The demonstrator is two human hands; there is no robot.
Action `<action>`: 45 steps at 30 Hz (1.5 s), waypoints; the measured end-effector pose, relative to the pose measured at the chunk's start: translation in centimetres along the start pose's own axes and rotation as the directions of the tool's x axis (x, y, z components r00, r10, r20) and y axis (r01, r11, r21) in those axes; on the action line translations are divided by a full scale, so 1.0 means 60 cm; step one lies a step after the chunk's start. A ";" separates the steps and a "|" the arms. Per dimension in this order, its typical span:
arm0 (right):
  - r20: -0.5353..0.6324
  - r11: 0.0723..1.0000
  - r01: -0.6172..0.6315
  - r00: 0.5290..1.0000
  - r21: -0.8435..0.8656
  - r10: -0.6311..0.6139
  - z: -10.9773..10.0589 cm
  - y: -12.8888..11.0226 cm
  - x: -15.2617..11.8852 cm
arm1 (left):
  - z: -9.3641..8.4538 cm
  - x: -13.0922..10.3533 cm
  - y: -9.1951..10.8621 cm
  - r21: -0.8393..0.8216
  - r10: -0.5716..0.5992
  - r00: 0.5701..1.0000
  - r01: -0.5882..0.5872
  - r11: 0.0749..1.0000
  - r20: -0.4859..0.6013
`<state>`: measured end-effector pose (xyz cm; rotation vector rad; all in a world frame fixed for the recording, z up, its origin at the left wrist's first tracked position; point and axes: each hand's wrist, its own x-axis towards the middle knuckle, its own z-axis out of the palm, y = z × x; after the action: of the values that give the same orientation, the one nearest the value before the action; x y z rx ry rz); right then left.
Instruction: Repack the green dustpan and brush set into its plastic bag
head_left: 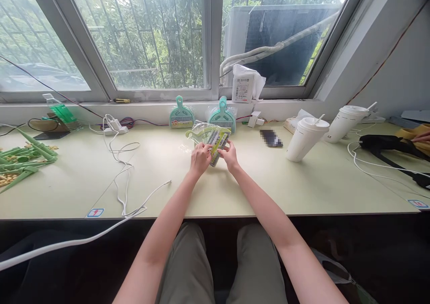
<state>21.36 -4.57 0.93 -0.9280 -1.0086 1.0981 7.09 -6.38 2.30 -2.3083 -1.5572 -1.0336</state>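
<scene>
Both hands, left (pixel 200 157) and right (pixel 230 156), around a yellow-green packaged brush set (pixel 215 139) on the table (pixel 255 183)

No wording can be read anywhere. A white packet (pixel 244 87) on the sill carries a barcode label, its print too small to make out. Two blue-edged stickers (pixel 95 212) (pixel 418 203) at the desk's (pixel 235 192) front edge show red marks, illegible.
</scene>
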 end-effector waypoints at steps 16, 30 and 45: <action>0.024 0.997 0.039 0.999 -0.073 -0.037 0.002 0.004 -0.001 | 0.005 -0.001 0.002 0.045 0.055 0.994 -0.059 0.997 0.091; 0.025 0.998 0.049 0.998 0.040 -0.050 0.006 -0.014 -0.010 | 0.007 -0.007 0.009 -0.203 -0.033 0.991 0.006 0.979 -0.131; -0.085 0.957 0.048 0.996 0.287 -0.025 -0.013 -0.018 0.004 | 0.027 0.008 0.020 -0.783 -0.045 0.782 0.620 -0.050 0.621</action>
<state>22.42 -4.61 1.77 -0.7083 -0.7712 1.1328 8.94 -5.73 1.63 -3.1368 -1.9888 -2.7206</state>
